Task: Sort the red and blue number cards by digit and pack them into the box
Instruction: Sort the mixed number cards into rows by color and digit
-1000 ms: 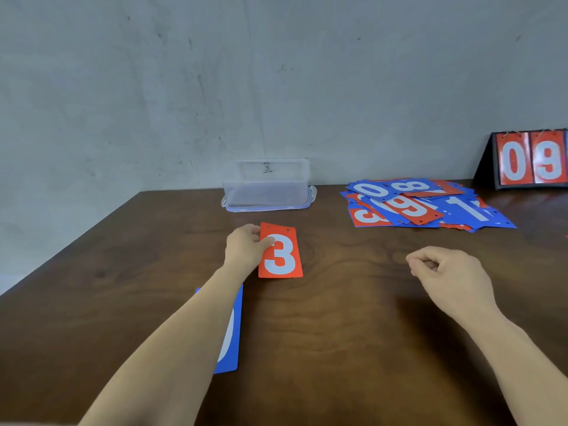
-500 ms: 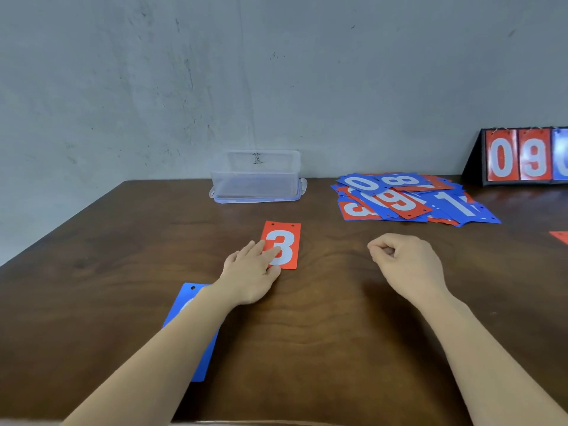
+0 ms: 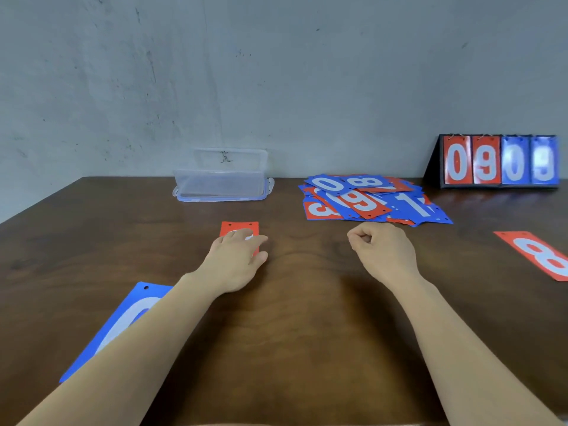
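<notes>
The left hand (image 3: 236,259) lies with fingers straight, flat on a red card (image 3: 239,228) mid-worktop, on the near side of the clear box (image 3: 221,182). The right hand (image 3: 381,253) is fisted and empty, just near of the mixed pile (image 3: 368,201). The card should be squared flat, with room left beside it for other digits.

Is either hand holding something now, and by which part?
Nothing is held. The left hand lies flat on the red card; the right hand is curled, empty.
</notes>
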Motion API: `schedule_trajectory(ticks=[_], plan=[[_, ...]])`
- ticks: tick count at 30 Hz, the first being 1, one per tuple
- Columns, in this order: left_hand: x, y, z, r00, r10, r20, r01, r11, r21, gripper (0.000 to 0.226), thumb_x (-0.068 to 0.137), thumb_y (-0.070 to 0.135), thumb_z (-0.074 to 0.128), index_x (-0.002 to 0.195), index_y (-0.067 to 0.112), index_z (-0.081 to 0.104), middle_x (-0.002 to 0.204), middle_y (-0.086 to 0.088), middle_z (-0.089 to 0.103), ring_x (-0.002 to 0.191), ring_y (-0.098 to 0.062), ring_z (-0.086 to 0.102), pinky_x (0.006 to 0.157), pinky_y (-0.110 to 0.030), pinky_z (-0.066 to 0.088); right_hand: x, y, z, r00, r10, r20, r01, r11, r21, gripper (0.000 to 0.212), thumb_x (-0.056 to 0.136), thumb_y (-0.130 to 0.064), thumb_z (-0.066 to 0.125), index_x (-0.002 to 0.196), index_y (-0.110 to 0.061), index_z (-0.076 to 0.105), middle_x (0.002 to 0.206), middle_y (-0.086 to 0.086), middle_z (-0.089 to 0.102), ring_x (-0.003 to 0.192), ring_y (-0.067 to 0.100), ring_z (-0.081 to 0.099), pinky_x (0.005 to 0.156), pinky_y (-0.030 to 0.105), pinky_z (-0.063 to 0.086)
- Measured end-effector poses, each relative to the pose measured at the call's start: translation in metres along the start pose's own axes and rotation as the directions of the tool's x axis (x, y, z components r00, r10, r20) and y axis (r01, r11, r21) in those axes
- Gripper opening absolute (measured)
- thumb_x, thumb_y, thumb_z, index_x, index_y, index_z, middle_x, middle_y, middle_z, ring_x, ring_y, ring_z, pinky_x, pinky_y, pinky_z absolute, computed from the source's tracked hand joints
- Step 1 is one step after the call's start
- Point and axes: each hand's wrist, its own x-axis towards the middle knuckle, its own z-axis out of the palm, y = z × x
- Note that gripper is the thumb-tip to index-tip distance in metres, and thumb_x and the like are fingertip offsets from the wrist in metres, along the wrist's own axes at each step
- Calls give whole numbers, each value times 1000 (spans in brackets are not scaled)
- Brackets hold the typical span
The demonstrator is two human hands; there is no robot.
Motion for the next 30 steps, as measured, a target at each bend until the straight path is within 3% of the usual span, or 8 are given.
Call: schedule_trajectory(ticks=[8, 12, 16, 19, 21, 23, 26, 30], plan=[[68, 84, 19, 997, 58, -59, -71, 965, -251, 46, 103, 33, 41, 148, 26, 37, 154, -1, 35, 140, -20, 35, 115, -41, 30, 64, 78, -21, 998, 67, 3, -67, 997, -28, 19, 95, -24, 52, 84, -26, 68, 82, -8, 67, 82, 15, 60, 69, 30, 52], [106, 114, 26, 996, 14, -84, -37, 958, -285, 47, 103, 33, 43, 148, 25, 38, 154, -2, 36, 140, -20, 35, 115, -42, 30, 111, 116, -20, 996, 86, 32, -85, 996, -39, 20, 95, -26, 53, 82, -26, 67, 87, -8, 67, 86, 13, 60, 72, 31, 53], [129, 124, 33, 985, -88, -146, 40, 953, -300, 47, 102, 32, 45, 148, 25, 38, 153, 0, 38, 139, -19, 36, 115, -38, 30, 156, 128, -14, 998, 48, 38, -48, 999, -21, 20, 95, -26, 54, 79, -24, 66, 82, -7, 65, 82, 14, 60, 65, 28, 46], [133, 119, 37, 971, -174, -163, 125, 954, -273, 49, 101, 36, 47, 148, 27, 37, 153, 0, 38, 139, -19, 36, 115, -38, 31, 191, 116, 1, 1000, -26, 17, 26, 999, 41, 21, 92, -36, 60, 97, -20, 72, 97, -3, 70, 96, 17, 63, 75, 31, 50], [134, 112, 38, 966, -199, -168, 153, 956, -250, 51, 100, 38, 48, 148, 27, 37, 152, 0, 40, 137, -18, 38, 114, -37, 33, 214, 101, 14, 998, -62, 25, 60, 997, 49, 37, 88, -46, 62, 112, -20, 69, 109, -1, 69, 108, 21, 60, 85, 35, 50], [134, 106, 37, 958, -215, -191, 168, 957, -237, 51, 99, 39, 51, 147, 28, 38, 149, 2, 43, 134, -17, 41, 113, -37, 34, 233, 86, 29, 995, -78, 61, 79, 997, -14, 52, 84, -58, 60, 115, -17, 65, 111, 2, 66, 114, 26, 54, 90, 39, 46], [137, 98, 33, 950, -220, -220, 174, 962, -211, 51, 98, 41, 52, 146, 29, 39, 145, 5, 46, 131, -14, 43, 111, -35, 36, 253, 73, 51, 992, -20, 128, 39, 989, -143, 68, 76, -76, 54, 106, -16, 62, 121, 7, 59, 121, 31, 46, 97, 44, 39], [143, 91, 33, 955, -212, -208, 170, 965, -202, 53, 97, 43, 53, 146, 29, 40, 144, 6, 46, 131, -13, 43, 111, -36, 36, 260, 75, 73, 984, 80, 160, -47, 978, -203, 81, 72, -77, 58, 125, -15, 57, 141, 13, 43, 135, 33, 33, 110, 48, 28]])
